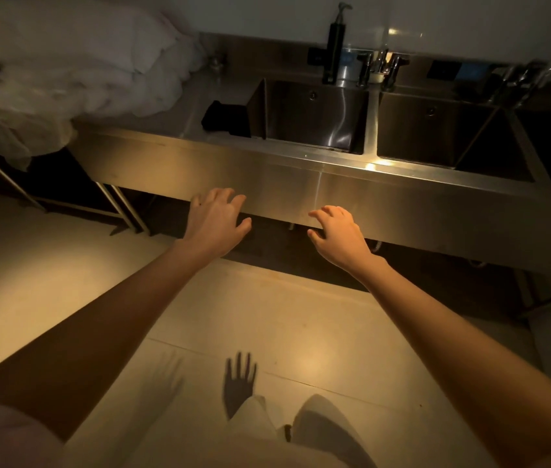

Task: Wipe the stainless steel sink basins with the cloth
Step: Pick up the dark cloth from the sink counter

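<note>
Across the far half of the scene runs a steel sink unit [199,163], its front panel facing the person and catching a warm glare near the middle. Below it lies a pale tiled floor [301,332], where the shadow of a spread hand falls between the two arms. On the far left, piled on the drainboard and hanging over its near edge, sits a heap of white bags or sheeting [74,62] — too blurred to tell which. Two basins are sunk into the top: the left basin [314,116] and, just beside it across a narrow divider, the right basin [436,130]; a darker third well shows at the far right edge. A dark upright fitting [334,49] stands behind the left basin, with taps [385,67] behind the divider.

The cloth [223,118] — a small dark bundle — lies on the drainboard, touching the left rim of the left basin, well apart from both hands.

The left hand [215,221] reaches out in front of the panel's lower edge, fingers loosely spread and slightly curled, holding nothing. The right hand [338,233] hovers near it on the right at about the same level, fingers likewise relaxed and empty. Whether either hand touches the panel cannot be told.
</note>
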The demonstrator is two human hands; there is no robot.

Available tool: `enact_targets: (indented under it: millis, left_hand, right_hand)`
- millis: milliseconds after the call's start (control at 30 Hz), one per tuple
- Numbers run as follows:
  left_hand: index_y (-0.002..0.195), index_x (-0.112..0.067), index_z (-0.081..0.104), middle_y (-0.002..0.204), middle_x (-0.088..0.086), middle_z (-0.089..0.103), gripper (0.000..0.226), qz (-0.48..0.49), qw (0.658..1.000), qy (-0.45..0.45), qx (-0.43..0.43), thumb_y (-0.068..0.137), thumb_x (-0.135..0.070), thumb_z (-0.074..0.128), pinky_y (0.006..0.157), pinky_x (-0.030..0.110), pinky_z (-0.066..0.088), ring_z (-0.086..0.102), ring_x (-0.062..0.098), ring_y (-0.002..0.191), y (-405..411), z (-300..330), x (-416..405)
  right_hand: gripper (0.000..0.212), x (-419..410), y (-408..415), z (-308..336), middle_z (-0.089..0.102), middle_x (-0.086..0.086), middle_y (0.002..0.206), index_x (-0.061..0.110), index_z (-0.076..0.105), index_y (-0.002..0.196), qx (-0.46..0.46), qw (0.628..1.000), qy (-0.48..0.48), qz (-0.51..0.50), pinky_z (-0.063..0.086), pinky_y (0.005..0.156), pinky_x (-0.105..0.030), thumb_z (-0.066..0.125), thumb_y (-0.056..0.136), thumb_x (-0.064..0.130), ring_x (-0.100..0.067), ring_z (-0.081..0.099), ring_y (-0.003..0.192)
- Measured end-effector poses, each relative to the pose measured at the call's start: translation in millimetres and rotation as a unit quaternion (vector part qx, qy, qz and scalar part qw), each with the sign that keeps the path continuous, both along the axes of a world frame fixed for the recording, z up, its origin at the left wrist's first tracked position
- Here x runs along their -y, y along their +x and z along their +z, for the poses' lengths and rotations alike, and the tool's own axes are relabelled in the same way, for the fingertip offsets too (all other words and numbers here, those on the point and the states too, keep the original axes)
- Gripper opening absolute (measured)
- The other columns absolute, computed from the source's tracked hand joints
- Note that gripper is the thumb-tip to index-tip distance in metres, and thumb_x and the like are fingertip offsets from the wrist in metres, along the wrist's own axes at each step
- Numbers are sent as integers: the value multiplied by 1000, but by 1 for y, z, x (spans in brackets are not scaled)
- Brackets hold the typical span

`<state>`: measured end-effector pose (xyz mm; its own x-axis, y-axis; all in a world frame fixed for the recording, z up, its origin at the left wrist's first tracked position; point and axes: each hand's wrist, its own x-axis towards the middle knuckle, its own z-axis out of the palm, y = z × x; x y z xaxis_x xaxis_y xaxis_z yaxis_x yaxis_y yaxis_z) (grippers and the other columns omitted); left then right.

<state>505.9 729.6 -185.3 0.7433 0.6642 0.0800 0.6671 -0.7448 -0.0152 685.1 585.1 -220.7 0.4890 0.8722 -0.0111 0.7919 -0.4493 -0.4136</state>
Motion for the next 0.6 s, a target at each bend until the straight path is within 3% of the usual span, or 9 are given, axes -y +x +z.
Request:
enact_targets:
  millis: [367,600]
  left_hand:
    - [142,-20,39,148,8,38,51,39,998,-43,-22,96,-43,45,113,48,24,32,25,137,19,-25,-81]
    - [137,-18,47,142,7,45,49,63,998,-24,-5,94,-42,48,106,44,28,37,25,132,63,-22,-156]
  right_hand:
    - [45,-94,32,-25,43,-6,145,19,46,137,1,998,-43,36,35,113,-45,52,96,35,-27,32,139]
    - [49,-182,96,-19,42,-10,144,16,43,139,35,996,-34,69,36,111,-44,52,95,35,-30,33,137]
